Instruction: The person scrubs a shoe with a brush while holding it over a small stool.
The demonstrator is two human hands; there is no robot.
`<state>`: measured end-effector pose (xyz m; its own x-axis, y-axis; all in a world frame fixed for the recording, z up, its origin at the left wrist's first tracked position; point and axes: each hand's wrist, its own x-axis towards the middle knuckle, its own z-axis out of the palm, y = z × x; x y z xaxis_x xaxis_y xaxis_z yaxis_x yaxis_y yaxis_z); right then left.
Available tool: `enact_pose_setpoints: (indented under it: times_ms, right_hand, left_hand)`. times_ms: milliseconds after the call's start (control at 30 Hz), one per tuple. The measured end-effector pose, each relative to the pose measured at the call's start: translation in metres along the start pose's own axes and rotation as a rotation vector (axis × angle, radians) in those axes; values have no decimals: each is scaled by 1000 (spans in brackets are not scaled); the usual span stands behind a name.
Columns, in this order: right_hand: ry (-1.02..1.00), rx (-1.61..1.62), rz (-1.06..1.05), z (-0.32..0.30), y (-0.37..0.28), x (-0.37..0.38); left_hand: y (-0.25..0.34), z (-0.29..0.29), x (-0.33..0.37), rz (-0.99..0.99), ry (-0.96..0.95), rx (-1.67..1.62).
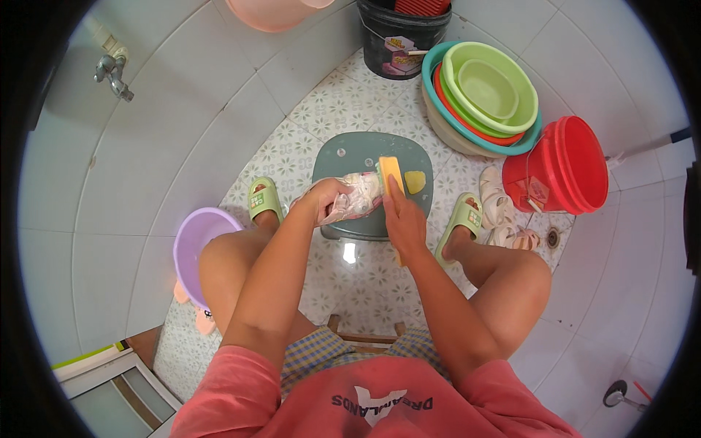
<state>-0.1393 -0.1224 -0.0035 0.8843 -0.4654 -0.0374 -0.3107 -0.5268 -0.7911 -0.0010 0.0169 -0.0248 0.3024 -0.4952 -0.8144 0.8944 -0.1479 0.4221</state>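
My left hand (328, 201) is closed on a soapy white thing with pink patches (361, 197), held over a grey-green stool (339, 164). Whether it is a shoe or bunched cloth I cannot tell. In my right hand (405, 219) is a yellow-orange scrubbing brush (391, 171), its pale bristles turned left against the white thing's right end. The brush's handle end shows below my palm. A yellow piece of soap (415, 182) lies on the stool's right side, just beyond my right hand.
A purple basin (191, 248) stands by my left knee. Nested basins (529, 102), a red bucket (518, 171) and a black bucket (380, 55) line the far and right walls. Pale sandals (495, 197) lie near my right foot. A tap (113, 73) juts from the left wall.
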Motion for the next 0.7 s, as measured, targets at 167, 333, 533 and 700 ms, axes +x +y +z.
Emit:
enact_pose_setpoints:
  times_ms: [167, 333, 533, 700]
  right_hand:
    - [-72, -298, -12, 2, -2, -28]
    - [-137, -301, 64, 12, -33, -46]
    - [-34, -306, 58, 16, -19, 11]
    - [-120, -288, 112, 7, -24, -32]
  left_hand:
    - [1, 11, -10, 55, -72, -142]
    - [-12, -6, -4, 102, -246, -246]
    - [-17, -6, 7, 126, -286, -193]
    - [-23, 2, 4, 187, -209, -315]
